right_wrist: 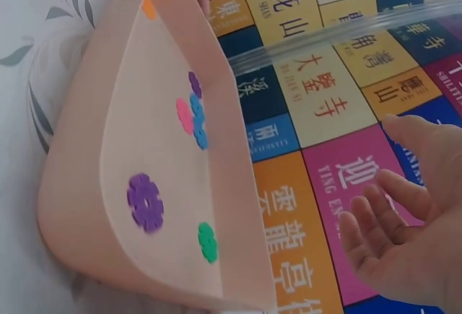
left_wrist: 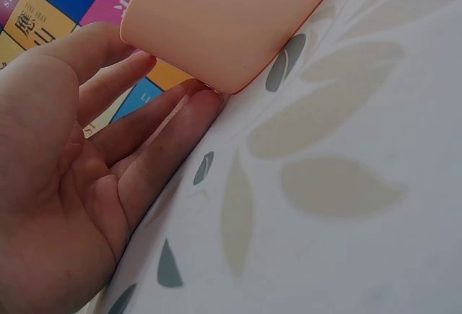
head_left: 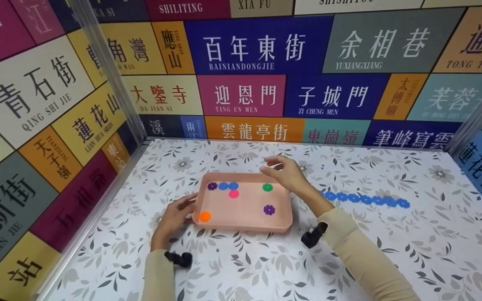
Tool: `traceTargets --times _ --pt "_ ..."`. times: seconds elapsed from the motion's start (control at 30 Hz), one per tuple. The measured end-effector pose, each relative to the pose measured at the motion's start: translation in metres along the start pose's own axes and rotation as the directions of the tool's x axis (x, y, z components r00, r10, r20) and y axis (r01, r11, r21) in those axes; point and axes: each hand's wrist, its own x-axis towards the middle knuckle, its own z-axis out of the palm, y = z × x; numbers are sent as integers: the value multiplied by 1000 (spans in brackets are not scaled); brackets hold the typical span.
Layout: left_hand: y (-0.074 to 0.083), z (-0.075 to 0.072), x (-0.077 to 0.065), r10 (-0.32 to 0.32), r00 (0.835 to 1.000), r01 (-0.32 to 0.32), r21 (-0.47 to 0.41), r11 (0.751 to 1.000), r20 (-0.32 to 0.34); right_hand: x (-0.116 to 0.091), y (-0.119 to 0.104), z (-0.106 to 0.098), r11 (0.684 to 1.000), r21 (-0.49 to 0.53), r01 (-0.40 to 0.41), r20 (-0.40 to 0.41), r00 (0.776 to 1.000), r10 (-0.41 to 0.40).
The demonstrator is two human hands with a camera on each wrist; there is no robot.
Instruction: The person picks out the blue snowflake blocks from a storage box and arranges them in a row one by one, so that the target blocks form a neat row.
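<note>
A shallow pink tray [head_left: 245, 215] sits on the table with several small notched plastic discs lying in it. An orange disc [head_left: 204, 216] is in its front left corner, while a dark purple disc [head_left: 212, 186], a pair of blue discs [head_left: 228, 186] and a pink disc [head_left: 234, 194] lie at the back left. To the right are a green disc [head_left: 267, 187] and a purple disc [head_left: 269, 210]. My left hand [head_left: 174, 218] rests its fingertips against the tray's left side. Over the back right corner hovers my right hand [head_left: 289, 173], loosely curled with nothing in its fingers.
A row of several blue discs [head_left: 360, 199] stretches across the table right of the tray, partly behind the right forearm. The tabletop [head_left: 241, 267] has a leaf-patterned cover. Panels with street-name lettering [head_left: 257, 46] wall it in at the back and sides.
</note>
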Motion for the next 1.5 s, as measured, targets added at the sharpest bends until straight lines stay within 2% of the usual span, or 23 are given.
traceTargets --times 0.2,0.33,0.57,0.77,0.93,1.07,1.17,1.33,1.5 --pt "0 2 0 5 1000 -5 -7 1000 13 7 -2 23 999 13 -29 11 1000 29" --pt "-1 3 0 22 999 -21 -21 1000 23 12 0 38 1000 5 -6 -20 1000 6" --pt "-2 1 1 15 999 -14 -40 999 34 18 7 65 994 105 30 -61 998 -24" --pt "-3 0 0 21 999 -20 -46 999 29 19 11 81 993 111 -27 -30 999 31" --pt "-3 0 0 12 1000 -11 -34 999 19 21 11 91 993 98 -65 -65 995 72" --pt "-2 -1 1 6 1000 -5 -35 999 21 25 12 98 982 92 -164 -84 982 172" --pt "-2 -2 2 0 1000 1 -38 999 29 29 15 104 974 94 -207 -101 971 216" --pt "-1 -2 2 5 1000 -4 -52 999 31 35 16 115 975 111 -191 -154 966 206" --pt "1 -2 1 9 1000 -8 -35 999 2 37 10 122 965 86 -249 -174 949 261"
